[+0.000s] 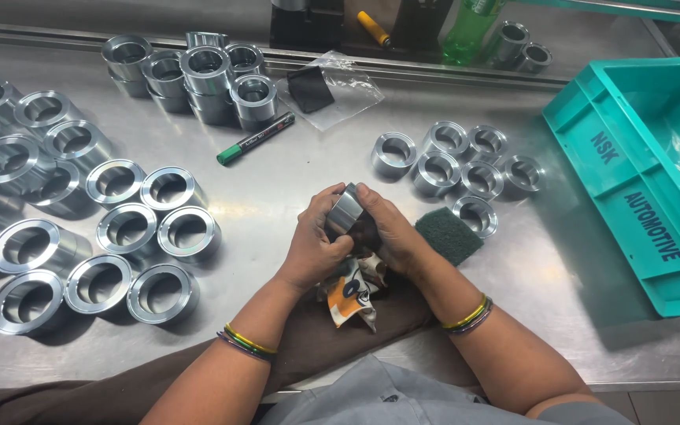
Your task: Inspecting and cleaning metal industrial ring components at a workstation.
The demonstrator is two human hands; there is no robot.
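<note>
Both hands meet over the middle of the steel table (277, 169). My left hand (315, 244) grips a small shiny metal ring (345, 211) from the left. My right hand (391, 236) closes on the same ring from the right and also bunches a patterned cloth (352, 295) that hangs below the hands. A dark green scouring pad (448, 234) lies on the table just right of my right hand.
Several large metal rings (131, 228) cover the left side, more stand stacked at the back (206, 75), and smaller rings (458, 161) sit right of centre. A green marker (255, 138), a clear plastic bag (328, 88) and a teal crate (647, 173) are also there.
</note>
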